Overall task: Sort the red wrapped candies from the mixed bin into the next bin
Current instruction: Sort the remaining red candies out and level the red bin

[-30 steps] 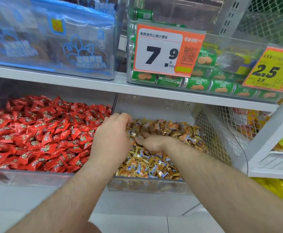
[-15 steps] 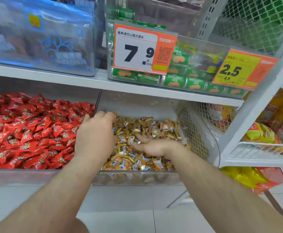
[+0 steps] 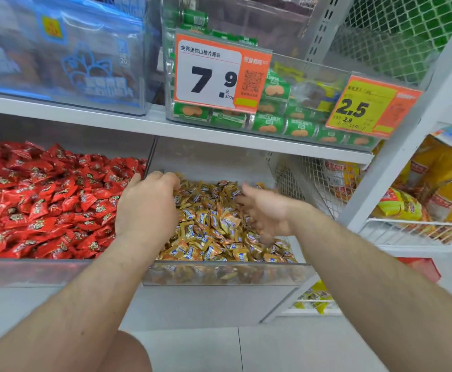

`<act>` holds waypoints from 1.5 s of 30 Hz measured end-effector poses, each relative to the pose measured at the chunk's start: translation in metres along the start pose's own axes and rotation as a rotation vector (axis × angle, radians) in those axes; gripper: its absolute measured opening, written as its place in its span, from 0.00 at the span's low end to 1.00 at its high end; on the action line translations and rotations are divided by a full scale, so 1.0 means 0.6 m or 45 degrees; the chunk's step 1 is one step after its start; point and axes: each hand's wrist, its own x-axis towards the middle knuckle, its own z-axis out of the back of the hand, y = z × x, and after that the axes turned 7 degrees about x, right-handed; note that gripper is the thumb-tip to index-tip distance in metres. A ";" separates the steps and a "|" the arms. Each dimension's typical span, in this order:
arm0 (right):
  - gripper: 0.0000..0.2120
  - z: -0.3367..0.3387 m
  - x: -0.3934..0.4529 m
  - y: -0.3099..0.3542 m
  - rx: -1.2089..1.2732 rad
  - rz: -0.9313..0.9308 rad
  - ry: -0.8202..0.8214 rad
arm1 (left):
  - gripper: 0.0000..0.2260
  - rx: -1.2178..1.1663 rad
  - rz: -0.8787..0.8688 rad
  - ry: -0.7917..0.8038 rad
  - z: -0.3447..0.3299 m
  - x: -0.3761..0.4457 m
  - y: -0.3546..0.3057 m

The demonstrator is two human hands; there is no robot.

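Shop aisle, white shelf (image 3: 219, 135) w/ clear bins on two levels. Lower level: left bin (image 3: 31, 272) heaped w/ red wrapped candies (image 3: 45, 200); next to it on the right, the mixed bin (image 3: 219, 275) full of gold/orange candies (image 3: 214, 229), no red ones visible among them. Both hands are in the mixed bin. Left hand (image 3: 147, 210) at the divider side, back up, fingers curled down into the pile; can't tell if they hold anything. Right hand (image 3: 265, 208) blurred, palm turned inward, fingers spread loosely over the candies, nothing seen in it. Upper level: blue-printed bin (image 3: 58, 57), green snack packs (image 3: 267, 122), price tags 7.9 (image 3: 219, 73) & 2.5 (image 3: 367, 108).
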 end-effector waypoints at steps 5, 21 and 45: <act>0.28 0.085 -0.044 0.032 0.288 0.147 -0.165 | 0.21 -0.001 -0.019 -0.039 -0.010 0.005 0.000; 0.36 0.079 0.001 0.035 -0.262 0.038 -0.242 | 0.20 -0.015 0.028 -0.015 0.004 -0.002 -0.006; 0.19 -0.043 -0.022 0.027 -0.798 0.489 -0.447 | 0.15 -1.257 0.405 -0.276 0.019 0.017 0.107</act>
